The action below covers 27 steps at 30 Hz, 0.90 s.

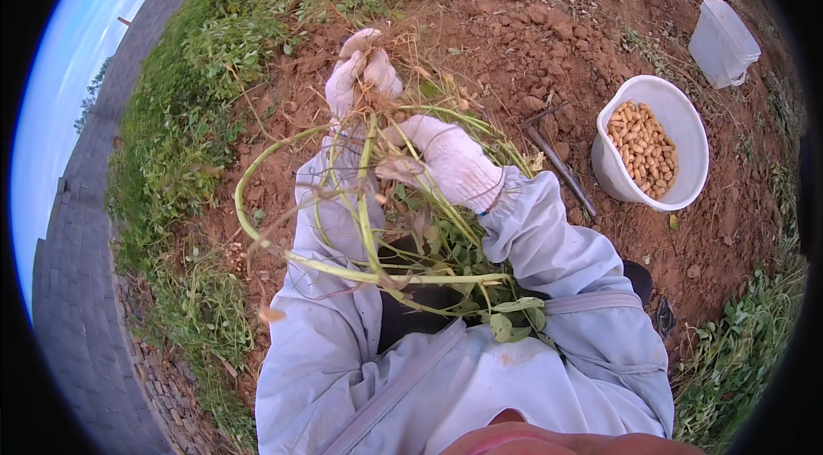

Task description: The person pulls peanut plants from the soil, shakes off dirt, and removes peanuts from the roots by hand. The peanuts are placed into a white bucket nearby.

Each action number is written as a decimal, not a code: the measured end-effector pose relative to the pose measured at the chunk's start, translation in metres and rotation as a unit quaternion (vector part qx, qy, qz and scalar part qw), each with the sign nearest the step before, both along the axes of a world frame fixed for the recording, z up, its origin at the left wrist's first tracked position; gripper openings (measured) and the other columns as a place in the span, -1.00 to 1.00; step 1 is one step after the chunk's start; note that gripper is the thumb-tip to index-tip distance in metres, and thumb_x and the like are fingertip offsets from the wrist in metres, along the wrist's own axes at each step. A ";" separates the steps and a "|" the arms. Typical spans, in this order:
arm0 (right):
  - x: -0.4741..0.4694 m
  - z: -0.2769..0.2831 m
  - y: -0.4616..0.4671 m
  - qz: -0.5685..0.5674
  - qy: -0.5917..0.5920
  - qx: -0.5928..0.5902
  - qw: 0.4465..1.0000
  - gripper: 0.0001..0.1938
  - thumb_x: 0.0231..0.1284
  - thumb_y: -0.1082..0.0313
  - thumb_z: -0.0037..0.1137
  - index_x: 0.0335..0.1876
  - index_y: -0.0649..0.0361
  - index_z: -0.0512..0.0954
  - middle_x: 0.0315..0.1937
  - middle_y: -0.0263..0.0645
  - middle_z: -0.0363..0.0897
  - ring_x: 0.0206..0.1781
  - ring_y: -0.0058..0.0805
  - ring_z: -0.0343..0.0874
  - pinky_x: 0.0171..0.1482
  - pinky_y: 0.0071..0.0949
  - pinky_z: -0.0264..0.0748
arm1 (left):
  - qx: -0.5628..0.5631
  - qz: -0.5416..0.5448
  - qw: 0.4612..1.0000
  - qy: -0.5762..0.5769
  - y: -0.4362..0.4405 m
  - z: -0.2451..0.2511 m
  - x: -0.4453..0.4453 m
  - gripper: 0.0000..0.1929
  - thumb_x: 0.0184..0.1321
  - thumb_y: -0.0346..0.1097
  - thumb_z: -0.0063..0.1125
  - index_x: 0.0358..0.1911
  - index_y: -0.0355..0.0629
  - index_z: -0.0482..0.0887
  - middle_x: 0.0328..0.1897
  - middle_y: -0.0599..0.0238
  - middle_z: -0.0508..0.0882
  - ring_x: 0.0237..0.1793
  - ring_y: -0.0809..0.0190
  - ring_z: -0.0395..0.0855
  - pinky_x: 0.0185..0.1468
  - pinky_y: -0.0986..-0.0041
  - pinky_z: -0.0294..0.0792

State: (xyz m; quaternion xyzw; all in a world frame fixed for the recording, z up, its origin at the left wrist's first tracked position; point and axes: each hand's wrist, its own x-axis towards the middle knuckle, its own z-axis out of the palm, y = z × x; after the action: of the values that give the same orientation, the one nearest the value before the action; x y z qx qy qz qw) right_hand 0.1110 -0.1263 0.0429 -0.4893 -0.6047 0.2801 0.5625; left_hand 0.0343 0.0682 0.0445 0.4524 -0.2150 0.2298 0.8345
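Note:
An uprooted peanut plant (366, 198) spreads across my lap, its long green stems bent in loops and its leaves hanging near my waist. My left hand (361, 74), in a white knitted glove, is closed around the thin brown roots (411, 47) at the far end. Closer to me, my right hand (447, 156), gloved alike, grips the plant's stems just below the roots; its fingertips are partly hidden by stems. A single peanut pod (271, 313) dangles by my left sleeve.
To the right stands a white bucket (697, 159) with peanuts (643, 146) inside. Beside it a metal-handled tool (562, 169) lies on reddish soil (514, 63). Farther right is a translucent plastic container (723, 44). Green plants (173, 133) line the left, before a grey block wall (90, 288).

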 end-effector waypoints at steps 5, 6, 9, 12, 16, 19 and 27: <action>-0.005 -0.002 -0.024 -0.007 -0.249 -0.079 0.965 -0.58 0.37 -0.07 -0.08 -0.31 0.12 0.62 -0.29 -0.08 0.65 -0.21 -0.01 0.67 -0.15 -0.10 0.61 | -0.037 -0.025 0.998 -0.047 0.014 -0.003 -0.025 -0.58 0.53 -0.19 -0.20 0.37 -0.12 0.41 -0.55 0.48 0.35 -0.61 0.39 0.30 -0.52 0.45 0.13; -0.007 -0.009 -0.029 0.017 -0.284 -0.120 0.951 -0.57 0.39 -0.06 -0.13 -0.32 0.13 0.63 -0.32 -0.07 0.65 -0.25 0.00 0.67 -0.17 -0.09 0.61 | -0.034 -0.041 0.997 -0.052 0.013 -0.003 -0.027 -0.58 0.53 -0.17 -0.21 0.36 -0.11 0.42 -0.52 0.50 0.37 -0.59 0.41 0.31 -0.49 0.47 0.14; -0.010 -0.035 -0.043 0.050 -0.227 -0.132 0.964 -0.61 0.37 -0.02 -0.06 -0.30 0.14 0.65 -0.28 -0.08 0.66 -0.15 0.00 0.66 -0.09 -0.15 0.61 | 0.054 -0.079 0.991 -0.089 0.019 0.015 -0.045 -0.55 0.54 -0.15 -0.20 0.41 -0.09 0.32 -0.39 0.49 0.45 -0.50 0.41 0.41 -0.42 0.50 0.21; -0.010 -0.051 -0.046 -0.014 -0.044 -0.039 0.998 -0.69 0.32 0.05 0.06 -0.14 0.14 0.64 -0.19 -0.08 0.67 -0.11 0.00 0.65 -0.02 -0.18 0.59 | 0.051 -0.081 0.990 -0.101 0.011 0.018 -0.044 -0.56 0.51 -0.13 -0.11 0.38 -0.06 0.34 -0.30 0.48 0.55 -0.45 0.42 0.48 -0.44 0.51 0.24; -0.015 -0.038 -0.047 -0.120 -0.044 -0.055 0.990 -0.54 0.24 0.19 0.19 0.24 0.13 0.50 0.06 -0.11 0.62 0.02 -0.24 0.64 0.04 -0.38 0.56 | 0.070 -0.124 0.982 -0.126 0.001 0.027 -0.031 -0.52 0.44 -0.10 0.07 0.36 0.00 0.34 -0.35 0.48 0.56 -0.51 0.44 0.50 -0.51 0.54 0.22; -0.005 -0.023 -0.037 -0.111 -0.026 -0.086 0.990 -0.52 0.22 0.20 0.24 0.25 0.15 0.50 0.07 -0.13 0.58 -0.01 -0.26 0.62 0.03 -0.40 0.55 | 0.049 -0.106 0.985 -0.131 -0.018 0.026 -0.021 -0.51 0.38 -0.10 0.17 0.32 0.03 0.36 -0.37 0.49 0.57 -0.56 0.45 0.51 -0.54 0.54 0.23; -0.023 -0.034 -0.004 -0.190 -0.015 0.096 0.977 -0.64 0.05 0.18 0.41 -0.09 0.14 0.58 -0.26 -0.20 0.58 -0.19 -0.23 0.61 -0.15 -0.26 0.54 | 0.066 -0.232 0.959 -0.150 -0.025 0.042 -0.006 -0.55 0.33 -0.41 0.18 0.27 -0.12 0.40 -0.45 0.29 0.67 -0.69 0.40 0.56 -0.72 0.61 0.19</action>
State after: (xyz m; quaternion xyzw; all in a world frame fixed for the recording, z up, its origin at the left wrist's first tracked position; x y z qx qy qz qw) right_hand 0.0878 -0.1307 0.0088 -0.5434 -0.5331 0.1015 0.6405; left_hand 0.0278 0.0435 0.0867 0.4047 -0.4515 0.0802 0.7911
